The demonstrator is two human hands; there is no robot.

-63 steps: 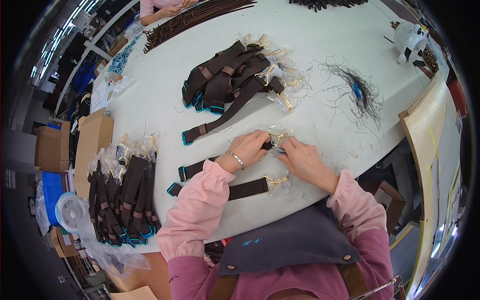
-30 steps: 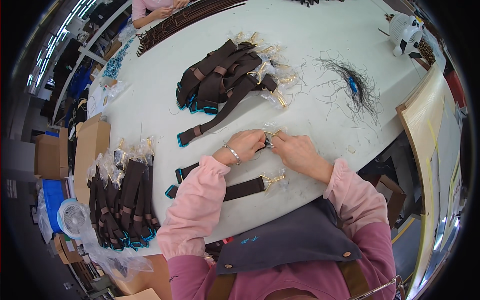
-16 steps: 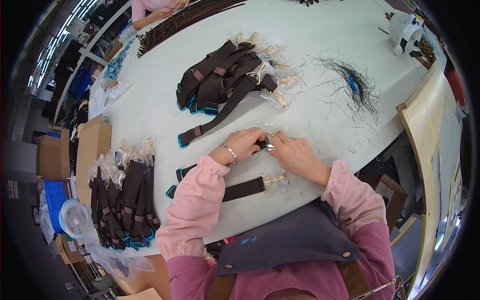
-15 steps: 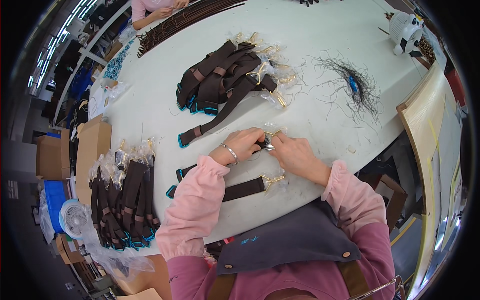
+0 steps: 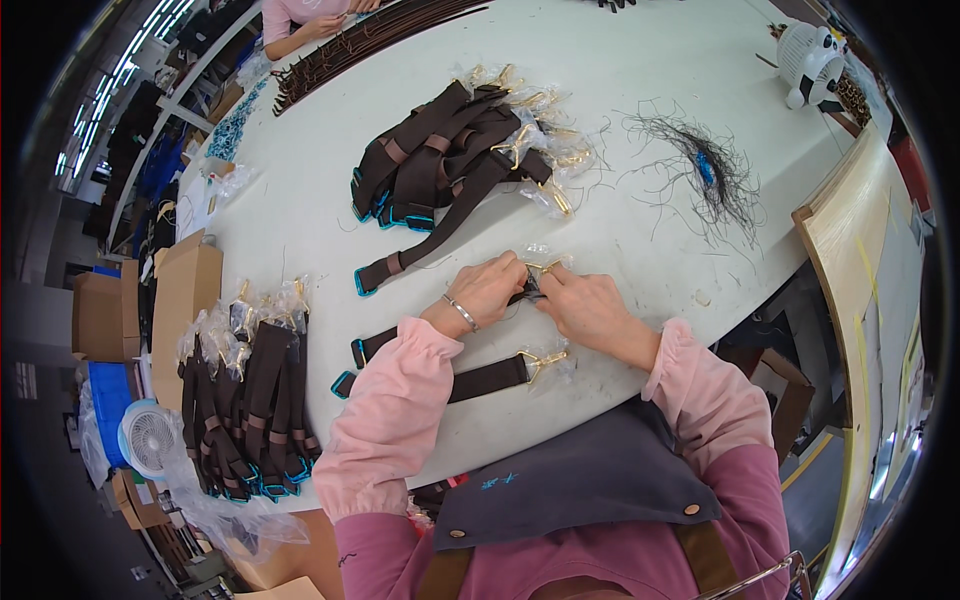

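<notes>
My left hand (image 5: 488, 290), with a bangle at its wrist, is closed on the end of a dark brown strap (image 5: 374, 346) that runs back under my left forearm. Close against it, my right hand (image 5: 590, 312) is closed too, fingertips meeting at the strap's gold clasp (image 5: 541, 266) in clear plastic. A small dark and silver piece shows between the fingers, too covered to name. Nearer me lies a second strap (image 5: 488, 380) with its own gold clasp (image 5: 545, 362) and a blue-edged buckle (image 5: 343, 384) at the other end.
Beyond my hands lies a heap of brown straps (image 5: 440, 150). More straps (image 5: 250, 400) hang over the table's left edge. A tangle of dark threads (image 5: 712, 180) lies at the right, near a white fan (image 5: 808, 62). Across the table, another person's hands (image 5: 330, 25) show beside dark strips (image 5: 370, 45).
My left hand and forearm have shifted slightly to the right. The silver piece between my fingers shows less than before. The other straps lie as they were.
</notes>
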